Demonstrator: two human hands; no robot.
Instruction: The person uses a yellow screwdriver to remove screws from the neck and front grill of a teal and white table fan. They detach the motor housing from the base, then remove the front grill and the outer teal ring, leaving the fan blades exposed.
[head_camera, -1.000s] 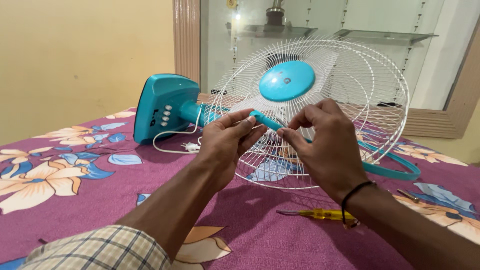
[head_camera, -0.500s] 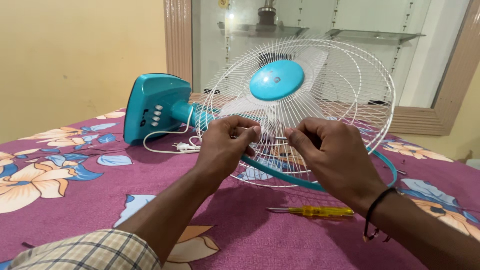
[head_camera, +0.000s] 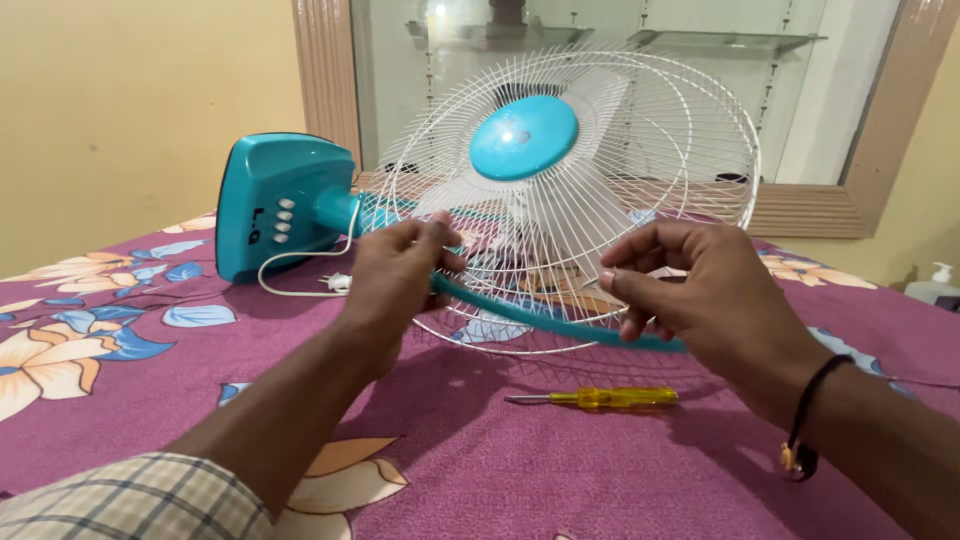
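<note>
Both hands pinch the teal rim band (head_camera: 540, 322), left hand (head_camera: 395, 275) and right hand (head_camera: 690, 290) clamped; its length runs left-to-right under the white grille (head_camera: 650, 150).

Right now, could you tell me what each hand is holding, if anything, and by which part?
The left hand grips one end of the teal rim band of the fan guard; the right hand holds the band further along its curve.

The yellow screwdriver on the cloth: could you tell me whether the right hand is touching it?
Apart. The head view shows the yellow screwdriver lying alone on the purple cloth, with bare cloth between it and the right hand above.
</note>
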